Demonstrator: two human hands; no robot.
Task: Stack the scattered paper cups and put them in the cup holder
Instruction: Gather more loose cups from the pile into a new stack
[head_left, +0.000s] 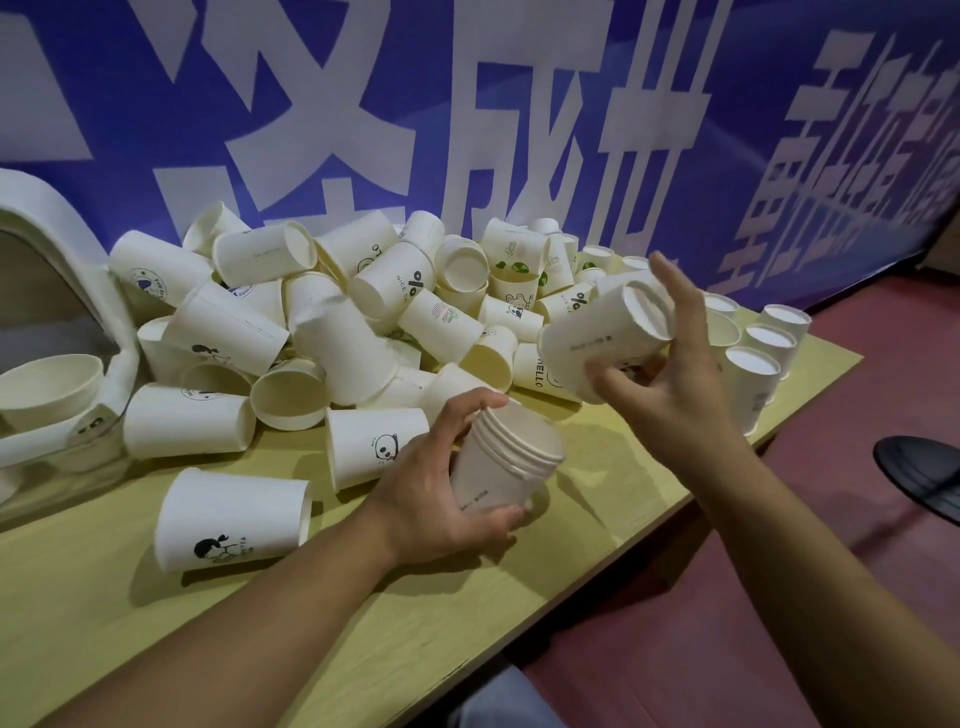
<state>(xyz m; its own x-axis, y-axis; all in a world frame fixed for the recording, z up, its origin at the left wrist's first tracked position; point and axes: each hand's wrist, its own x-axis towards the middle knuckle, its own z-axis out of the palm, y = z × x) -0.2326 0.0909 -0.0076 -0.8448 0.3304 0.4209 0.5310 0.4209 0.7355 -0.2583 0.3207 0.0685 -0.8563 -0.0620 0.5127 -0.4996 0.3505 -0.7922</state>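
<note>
Left hand: our left hand (441, 483) wraps its fingers and thumb round a short stack (506, 462) of nested cups, mouth up and tipped a little away from us.
Right hand: our right hand (670, 374) holds one cup (605, 343) on its side, with the thumb under it and fingers curled at its flat bottom end. The first finger sticks up, straight.
Cup and stack: the cup is up and to the right of the stack. They are near but not touching.
Pile: a big pile (332, 317) of loose cups lies just behind both hands, tipped every way, some with small pictures.
Panda cup: a cup with a panda face (374, 447) lies on its side just left of our left hand.
Girl cup: a cup with a small dark figure (234, 514) lies further left, nearer to us.
Row: cups standing bottom up (753, 384) sit just right of our right hand, by the table edge.
Holder: a white curved holder (62, 260) is far left of our hands, past the pile, with cups in it.
Table: the yellow table (104, 623) holds all of it.
Wall: a blue banner (571, 104) with big white letters hangs behind the pile.
</note>
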